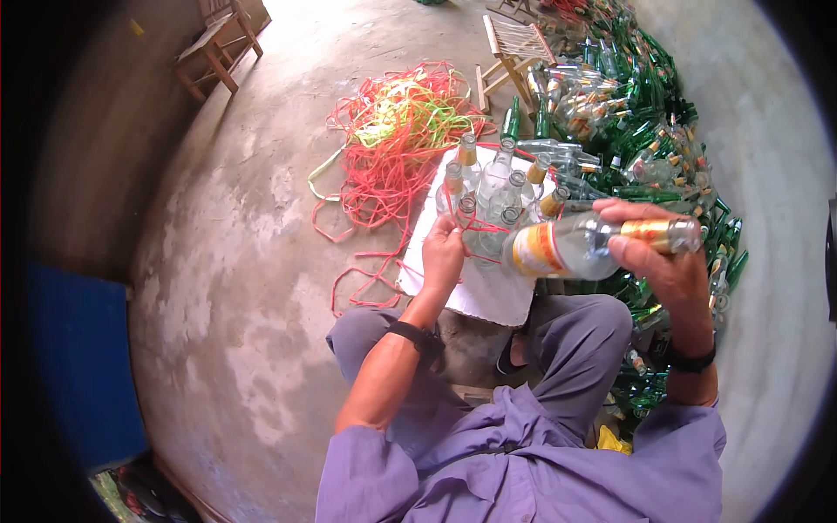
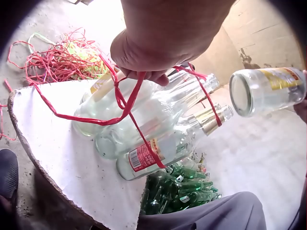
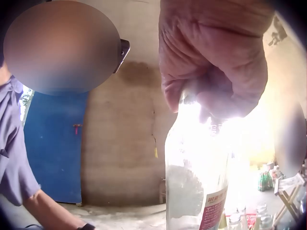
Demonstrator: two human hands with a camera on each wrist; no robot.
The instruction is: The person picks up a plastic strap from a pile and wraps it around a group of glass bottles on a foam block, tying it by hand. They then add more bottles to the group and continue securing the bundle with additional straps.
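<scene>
A group of clear glass bottles stands on a white board, close in front of the person's knees. Red plastic cord loops round the bottles near their necks and lower down. My left hand pinches this cord at the near left side of the group. My right hand grips another clear bottle by its neck, fingers and thumb curled round it. That bottle lies nearly level in the head view, its yellow-labelled base towards the group. The right wrist view shows its red label.
Tangled red and yellow-green cord lies on the floor beyond the board. Green and clear bottles are heaped along the right wall. A folding stool stands behind; a wooden chair is far left, and a blue door shows.
</scene>
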